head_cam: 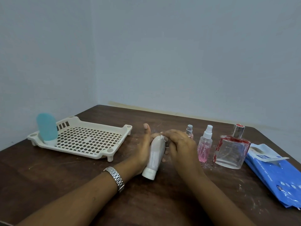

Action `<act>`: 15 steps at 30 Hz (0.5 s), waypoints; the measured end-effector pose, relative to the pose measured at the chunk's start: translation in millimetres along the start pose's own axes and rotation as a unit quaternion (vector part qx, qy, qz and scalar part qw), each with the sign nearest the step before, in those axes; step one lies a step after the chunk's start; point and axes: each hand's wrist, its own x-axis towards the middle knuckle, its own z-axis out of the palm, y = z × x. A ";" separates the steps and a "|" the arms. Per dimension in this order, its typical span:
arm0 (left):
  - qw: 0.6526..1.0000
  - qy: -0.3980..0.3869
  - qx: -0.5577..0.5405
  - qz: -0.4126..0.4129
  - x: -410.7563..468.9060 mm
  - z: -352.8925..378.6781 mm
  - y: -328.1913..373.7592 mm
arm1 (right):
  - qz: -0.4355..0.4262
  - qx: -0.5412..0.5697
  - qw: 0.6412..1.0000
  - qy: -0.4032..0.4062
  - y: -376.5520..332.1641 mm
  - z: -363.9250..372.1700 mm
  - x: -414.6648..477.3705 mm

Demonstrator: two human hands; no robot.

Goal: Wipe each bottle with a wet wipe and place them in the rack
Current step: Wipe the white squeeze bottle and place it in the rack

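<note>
My left hand [143, 147] holds a pale squeeze bottle [154, 155] with a white cap, tilted, cap end toward me. My right hand [179, 144] presses a white wet wipe [163, 137] against the bottle's far end, fingers curled round it. A blue bottle [46, 128] stands cap-down in the left corner of the cream perforated rack [91, 150]. To the right stand a small spray bottle [189, 130] partly behind my right hand, a pink spray bottle [204, 146] and a square glass bottle [231, 149] with red smears.
A blue pack of wet wipes [275, 175] lies at the table's right edge. The dark wooden table [65, 180] sits in a corner, with walls behind and to the left. Pale specks dust the tabletop around the bottles.
</note>
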 end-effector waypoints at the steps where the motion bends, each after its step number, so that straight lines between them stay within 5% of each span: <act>1: 1.000 -0.001 0.000 0.002 -0.4 -0.3 0.5 | -0.003 -0.001 1.000 0.002 -0.3 0.3 -0.4; 9: 0.998 0.045 0.050 -0.017 -1.8 -9.2 -0.7 | -0.133 0.007 0.991 -0.024 -8.2 10.9 -6.4; 15: 0.999 0.038 0.017 0.016 -2.1 -0.7 0.5 | -0.022 0.023 0.999 -0.007 1.9 2.6 -1.3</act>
